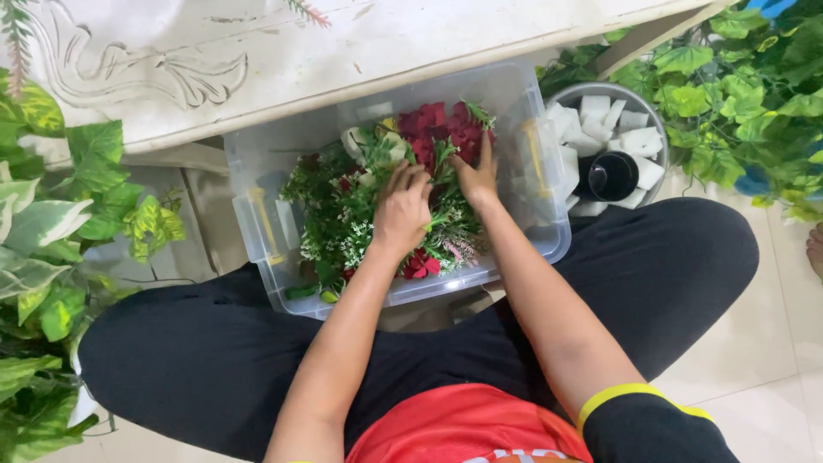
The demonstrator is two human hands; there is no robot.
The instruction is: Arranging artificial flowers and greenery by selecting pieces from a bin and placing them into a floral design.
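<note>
A clear plastic storage box (pixel 257 154) with yellow latch handles sits on the floor between my crossed legs. It is full of artificial flowers (pixel 343 214): red blooms (pixel 437 124), green sprigs, small white blossoms. My left hand (pixel 401 206) reaches down into the middle of the pile, fingers curled among the green stems. My right hand (pixel 477 176) lies next to it, fingers spread and pressed on the red and green foliage. Whether either hand actually grips a stem is hidden by the leaves.
A round metal bowl (pixel 639 99) holding white foam blocks and a small black cup (pixel 610 176) stands right of the box. A carved white table (pixel 257 60) overhangs the box's far edge. Leafy green plants (pixel 51 240) crowd the left side, with more leafy vines (pixel 737 94) at upper right.
</note>
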